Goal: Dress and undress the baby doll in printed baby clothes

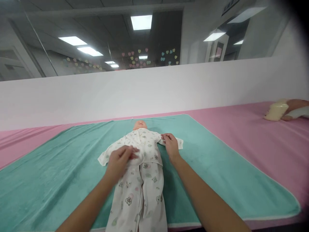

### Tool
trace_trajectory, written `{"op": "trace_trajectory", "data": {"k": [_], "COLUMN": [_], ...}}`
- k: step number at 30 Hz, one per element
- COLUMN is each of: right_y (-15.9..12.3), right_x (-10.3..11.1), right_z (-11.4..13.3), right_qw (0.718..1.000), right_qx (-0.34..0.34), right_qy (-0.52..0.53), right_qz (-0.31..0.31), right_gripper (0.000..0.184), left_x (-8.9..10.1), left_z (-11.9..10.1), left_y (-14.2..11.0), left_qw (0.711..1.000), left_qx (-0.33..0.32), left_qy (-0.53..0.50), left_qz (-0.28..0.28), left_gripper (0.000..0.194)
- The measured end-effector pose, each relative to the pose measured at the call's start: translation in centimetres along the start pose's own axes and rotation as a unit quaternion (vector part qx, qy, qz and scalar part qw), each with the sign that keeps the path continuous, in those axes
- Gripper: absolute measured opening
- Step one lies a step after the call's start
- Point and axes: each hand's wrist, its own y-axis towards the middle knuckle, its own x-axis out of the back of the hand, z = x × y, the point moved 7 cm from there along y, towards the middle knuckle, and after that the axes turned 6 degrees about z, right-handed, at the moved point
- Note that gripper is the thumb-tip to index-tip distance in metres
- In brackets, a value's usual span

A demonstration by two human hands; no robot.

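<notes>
One long window (166, 32): stretching across twelve o'clock above the white wall (154, 93), reflecting ceiling lights (141, 22).
Pink sheet (241, 129): lying beneath everything, creasing toward nine o'clock.
Teal blanket (205, 161): spreading over the sheet. It is rippling from seven to ten o'clock; a drag on the doll could be bunching these folds beneath it, I judge.
Baby doll (140, 124): lying mid-blanket, its chest serving as the dial's centre, its head pointing to twelve. One-sided pulling could be rolling or turning it.
Printed trousers (153, 193): running down to six o'clock, their waist disappearing under the top's hem. Caught cloth there could be riding up if the top is being tugged.
Printed top (149, 145): acting as the nearest thing to a container, holding the doll's torso.
Left hand (119, 161): hovering over or touching the belly at eight o'clock. Its fingers are bending close together, but motion is blurring them; whether they are gripping cloth, I cannot tell. A careless sweep could be snagging the front.
Right hand (172, 148): working at three o'clock, thumb and finger seemingly pinching the sleeve (180, 143). Hard pulling could be straining the seam or bending a doll arm hidden inside.
Cream-coloured item (276, 110): resting between two and three o'clock, touching a partly cropped, skin-toned form (298, 104); what it is containing, I cannot tell.
Heart stickers (139, 51): dotting the glass near twelve.
</notes>
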Motion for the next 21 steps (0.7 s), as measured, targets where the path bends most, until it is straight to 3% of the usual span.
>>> {"op": "trace_trajectory", "data": {"k": [2, 4, 8, 12, 16, 21], "right_y": [-0.4, -1.3, -3.2, -4.9, -6.7, -8.1], "right_x": [-1.2, -2.8, -5.6, -6.0, -5.4, -6.9], "right_z": [0.4, 1.4, 3.7, 6.1, 8.8, 8.7], "right_qw": [0.999, 0.995, 0.969, 0.921, 0.893, 0.850], "right_qx": [0.015, 0.058, 0.141, 0.189, 0.234, 0.256], "right_qy": [-0.028, -0.067, -0.136, -0.219, -0.252, -0.339], "right_qz": [0.018, 0.050, 0.153, 0.262, 0.291, 0.313], "right_gripper": [0.032, 0.031, 0.039, 0.052, 0.041, 0.031], "left_x": [2.1, 3.0, 2.0, 0.8, 0.7, 0.4], "left_z": [0.4, 0.8, 2.4, 3.7, 4.1, 4.6], "left_y": [1.2, 3.3, 7.9, 11.3, 13.0, 14.0], "left_qw": [0.998, 0.998, 0.995, 0.982, 0.981, 0.981], "left_qx": [0.006, 0.000, 0.000, -0.004, 0.000, -0.004], "left_qy": [-0.019, 0.000, 0.100, 0.189, 0.194, 0.194], "left_qz": [-0.060, -0.067, -0.030, -0.010, 0.003, 0.005], "left_gripper": [0.035, 0.032, 0.032, 0.033, 0.028, 0.016]}}
